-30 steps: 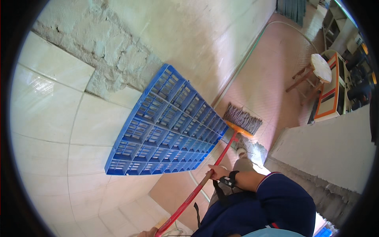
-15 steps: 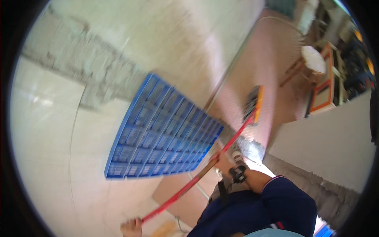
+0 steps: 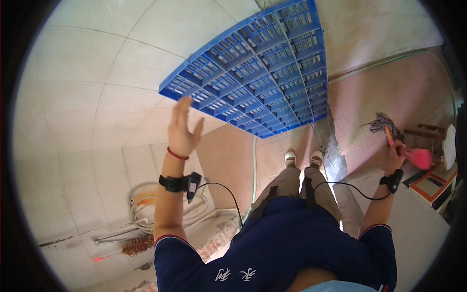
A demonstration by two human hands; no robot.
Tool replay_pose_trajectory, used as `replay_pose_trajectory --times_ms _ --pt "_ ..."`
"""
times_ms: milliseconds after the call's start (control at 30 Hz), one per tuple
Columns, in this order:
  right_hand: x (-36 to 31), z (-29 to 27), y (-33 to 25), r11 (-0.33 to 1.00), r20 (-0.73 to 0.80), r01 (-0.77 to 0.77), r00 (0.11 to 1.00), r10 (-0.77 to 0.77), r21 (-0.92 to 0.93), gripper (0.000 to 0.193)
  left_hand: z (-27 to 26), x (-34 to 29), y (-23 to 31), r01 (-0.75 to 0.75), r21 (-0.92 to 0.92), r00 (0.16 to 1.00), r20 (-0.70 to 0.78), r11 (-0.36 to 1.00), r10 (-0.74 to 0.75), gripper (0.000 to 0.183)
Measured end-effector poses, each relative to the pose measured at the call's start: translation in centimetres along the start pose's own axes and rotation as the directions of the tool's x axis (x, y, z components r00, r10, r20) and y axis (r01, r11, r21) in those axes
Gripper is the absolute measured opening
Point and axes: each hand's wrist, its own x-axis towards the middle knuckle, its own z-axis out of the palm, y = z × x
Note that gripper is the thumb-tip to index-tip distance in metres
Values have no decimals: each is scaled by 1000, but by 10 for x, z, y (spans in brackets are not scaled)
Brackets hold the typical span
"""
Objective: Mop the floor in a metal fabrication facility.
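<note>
A large blue plastic pallet (image 3: 260, 73) with a gridded face stands tilted against the pale tiled wall ahead. My left hand (image 3: 184, 134) is raised at its lower left corner, fingers apart and holding nothing; fingertips overlap the pallet's edge in view, and I cannot tell whether they touch. Off to the right, my right hand (image 3: 396, 155) is closed around the red handle of a broom (image 3: 419, 158). The handle's end points up toward me, foreshortened. Beyond that hand, the dark, frayed bristles are down by the floor.
At the right stand a stool (image 3: 450, 148) with a white seat and an orange-framed box (image 3: 433, 182). A pale panel (image 3: 404, 224) lies below them. To the left, a coiled hose (image 3: 141, 204) and a reddish-brown brush (image 3: 137, 246) are by the tiled wall. A thin hose (image 3: 254, 170) runs along the floor.
My left hand has let go of the broom handle and moved up to the pallet. My right hand has carried the broom rightward, its handle now more upright. The view has turned.
</note>
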Motion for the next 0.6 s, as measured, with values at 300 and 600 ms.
replay_pose_trajectory --times_ms 300,600 --pt "-33 78 13 966 -349 -129 915 204 224 12 8 18 -100 177 105 975 -154 979 -160 52" --pt "-96 44 94 992 -324 -117 938 126 46 28 59 44 -145 133 412 985 49 901 -168 62"
